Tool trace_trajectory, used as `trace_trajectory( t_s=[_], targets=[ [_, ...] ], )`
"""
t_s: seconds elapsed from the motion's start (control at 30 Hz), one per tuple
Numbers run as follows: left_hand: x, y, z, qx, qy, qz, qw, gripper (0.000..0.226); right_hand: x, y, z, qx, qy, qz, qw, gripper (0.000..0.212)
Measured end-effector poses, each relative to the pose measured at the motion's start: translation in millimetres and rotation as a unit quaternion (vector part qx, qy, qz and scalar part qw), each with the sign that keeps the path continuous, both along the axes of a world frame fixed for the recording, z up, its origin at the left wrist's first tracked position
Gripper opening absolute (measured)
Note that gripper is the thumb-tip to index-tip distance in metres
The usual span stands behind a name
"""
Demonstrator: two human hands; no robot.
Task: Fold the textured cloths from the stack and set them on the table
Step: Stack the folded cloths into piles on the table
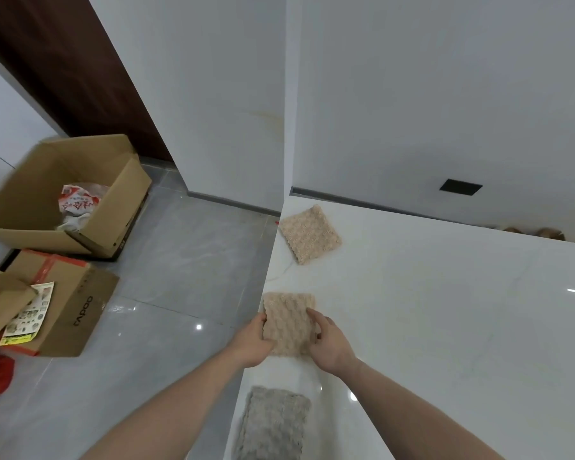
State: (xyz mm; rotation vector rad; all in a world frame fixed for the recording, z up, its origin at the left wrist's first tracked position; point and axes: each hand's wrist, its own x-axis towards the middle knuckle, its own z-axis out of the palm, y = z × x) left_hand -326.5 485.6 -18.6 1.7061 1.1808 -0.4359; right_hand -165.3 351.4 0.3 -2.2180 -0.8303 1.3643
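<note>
Head | beige cloths (287, 322): 2 | grey cloth (273, 423): 1 | boxes (67, 194): 2

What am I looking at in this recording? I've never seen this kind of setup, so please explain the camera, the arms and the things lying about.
There is no machine here. One wide-angle camera sits on a person's head and looks down at their bare hands. The left hand and right hand grip the side edges of a tan textured cloth at the edge of a white table. A folded beige cloth lies farther away on the table, and a grey cloth lies nearest the person. On the floor to the left stand two cardboard boxes: an open box and another.
</note>
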Motion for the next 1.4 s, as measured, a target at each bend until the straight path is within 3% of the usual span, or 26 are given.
trace_trajectory(
  t_s=[0.17,0.4,0.57,0.73,0.9,1.1,1.27,1.4],
  targets=[
    [-6.7,-2.3,2.9,0.062,-0.033,0.009,0.998,0.072,-4.5,-6.8,-1.6,-0.024,-0.024,0.028,0.999,0.077],
    [-1.5,2.4,11.3,0.038,-0.064,-0.030,0.997,0.079,-17.8,-15.3,0.0,-0.014,-0.048,0.012,0.999,0.075],
    [-3.6,-12.2,14.2,0.205,-0.054,-0.135,0.968,0.082,-19.2,-19.9,-1.2,0.025,-0.108,0.087,0.990,0.080],
    [-5.2,-25.7,8.3,0.129,-0.010,-0.177,0.976,0.082,-18.1,-14.6,-7.2,-0.014,-0.121,0.174,0.977,0.080],
    [-2.1,-18.7,6.4,0.218,-0.010,-0.213,0.952,0.082,-12.9,-9.5,-8.7,-0.037,-0.140,0.193,0.970,0.082],
    [-0.6,-9.5,1.5,0.133,0.043,-0.311,0.940,0.082,-7.7,-7.9,-12.4,-0.074,-0.130,0.222,0.964,0.084],
    [3.2,-8.7,-1.2,0.215,0.023,-0.316,0.924,0.078,0.7,-2.9,-9.9,-0.079,-0.127,0.230,0.962,0.085],
    [14.2,7.3,4.6,0.209,0.017,-0.307,0.928,0.064,18.8,2.6,-3.2,-0.054,-0.100,0.211,0.971,0.075]
  ],
)
